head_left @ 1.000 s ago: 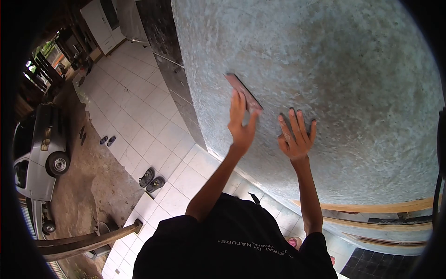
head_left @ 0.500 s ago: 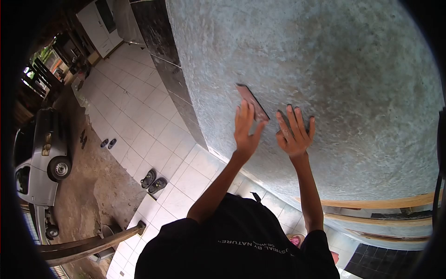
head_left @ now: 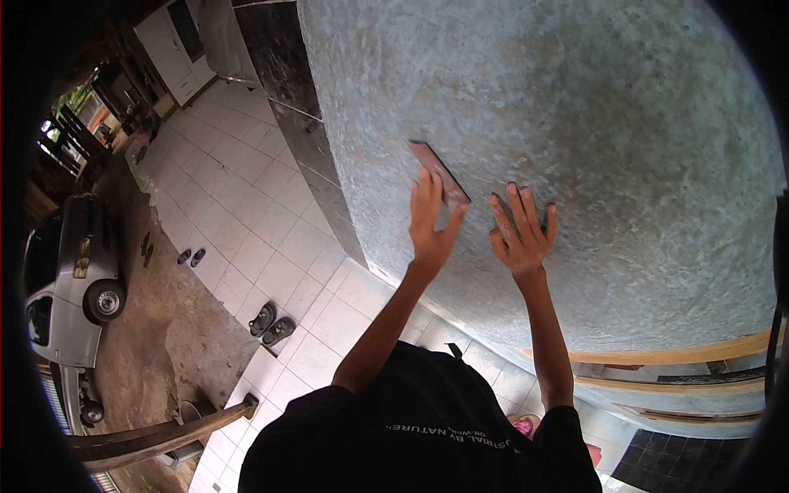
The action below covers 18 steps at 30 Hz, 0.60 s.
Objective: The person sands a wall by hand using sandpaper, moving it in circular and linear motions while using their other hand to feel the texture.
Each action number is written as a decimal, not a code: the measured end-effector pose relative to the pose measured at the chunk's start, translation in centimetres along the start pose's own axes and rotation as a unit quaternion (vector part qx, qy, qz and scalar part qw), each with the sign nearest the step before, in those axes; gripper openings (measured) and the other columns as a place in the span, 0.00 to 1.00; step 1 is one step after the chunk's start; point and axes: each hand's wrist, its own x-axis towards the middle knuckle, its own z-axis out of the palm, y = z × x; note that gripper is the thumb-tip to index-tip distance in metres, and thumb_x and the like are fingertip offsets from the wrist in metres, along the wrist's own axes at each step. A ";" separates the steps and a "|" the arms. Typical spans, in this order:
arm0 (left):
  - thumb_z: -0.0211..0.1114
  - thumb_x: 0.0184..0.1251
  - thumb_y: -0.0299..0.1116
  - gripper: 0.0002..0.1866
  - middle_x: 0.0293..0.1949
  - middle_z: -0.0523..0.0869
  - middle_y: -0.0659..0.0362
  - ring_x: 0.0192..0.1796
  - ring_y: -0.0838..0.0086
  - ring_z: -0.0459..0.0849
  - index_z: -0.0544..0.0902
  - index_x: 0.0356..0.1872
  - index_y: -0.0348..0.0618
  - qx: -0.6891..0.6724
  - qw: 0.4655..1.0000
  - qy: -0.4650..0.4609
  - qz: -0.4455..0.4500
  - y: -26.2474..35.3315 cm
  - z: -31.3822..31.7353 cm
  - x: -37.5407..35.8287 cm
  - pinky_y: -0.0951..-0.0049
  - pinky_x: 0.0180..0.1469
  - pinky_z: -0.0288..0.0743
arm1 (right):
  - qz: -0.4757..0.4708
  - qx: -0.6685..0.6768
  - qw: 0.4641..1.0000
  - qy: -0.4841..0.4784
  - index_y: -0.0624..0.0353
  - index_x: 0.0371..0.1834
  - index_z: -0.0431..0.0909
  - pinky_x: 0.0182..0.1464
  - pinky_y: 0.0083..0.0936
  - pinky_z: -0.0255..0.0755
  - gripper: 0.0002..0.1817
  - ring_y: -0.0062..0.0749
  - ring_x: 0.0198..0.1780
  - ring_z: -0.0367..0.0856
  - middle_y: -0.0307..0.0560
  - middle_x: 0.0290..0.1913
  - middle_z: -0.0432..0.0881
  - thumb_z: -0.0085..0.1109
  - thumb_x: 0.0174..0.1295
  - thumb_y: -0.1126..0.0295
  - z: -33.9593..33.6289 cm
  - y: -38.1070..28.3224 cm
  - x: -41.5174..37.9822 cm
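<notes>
My left hand [head_left: 431, 222] presses a flat reddish-brown strip [head_left: 439, 171] against the mottled blue-grey wall [head_left: 526, 99]. The strip looks like folded sandpaper, with one dark long edge; it slants from upper left to lower right. My fingers lie over its lower left side and my thumb is at its lower end. Just to the right, my right hand [head_left: 523, 234] rests on the wall with its fingers spread and holds nothing. A small gap separates that hand from the strip.
Dark tiles [head_left: 283, 74] edge the wall on the left. White floor tiles [head_left: 238, 181] run below, with black sandals [head_left: 271, 323] and blue slippers [head_left: 191, 257]. A wooden beam [head_left: 164, 437] and a parked silver vehicle [head_left: 78, 279] are at left. Wood-framed openings [head_left: 674, 358] are at lower right.
My left hand and the strip have slid slightly up and to the left along the wall. My right hand stays in nearly the same place.
</notes>
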 end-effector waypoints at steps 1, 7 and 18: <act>0.71 0.58 0.28 0.34 0.70 0.64 0.41 0.73 0.52 0.61 0.69 0.66 0.32 -0.005 1.000 -0.003 0.010 -0.2 0.3 -0.5 0.50 0.74 0.50 | 0.001 0.000 1.000 -0.010 0.37 0.53 0.83 0.77 0.41 0.45 0.20 0.26 0.67 0.72 0.34 0.60 0.80 0.45 0.63 0.66 -0.2 0.0 0.1; 0.70 0.60 0.30 0.33 0.70 0.64 0.43 0.73 0.53 0.62 0.68 0.66 0.31 0.027 0.998 0.064 0.006 -1.8 -1.5 5.5 0.52 0.74 0.50 | 0.000 0.008 1.000 -0.010 0.37 0.53 0.83 0.76 0.41 0.45 0.20 0.26 0.67 0.72 0.34 0.60 0.80 0.45 0.63 0.66 -0.1 0.1 -0.2; 0.71 0.58 0.28 0.35 0.71 0.63 0.42 0.73 0.52 0.61 0.67 0.67 0.31 0.022 1.000 0.005 0.018 -1.5 -0.7 1.7 0.50 0.73 0.51 | 0.001 0.008 1.000 -0.019 0.38 0.53 0.83 0.76 0.41 0.45 0.20 0.26 0.67 0.72 0.33 0.61 0.80 0.45 0.63 0.65 -0.2 0.0 0.0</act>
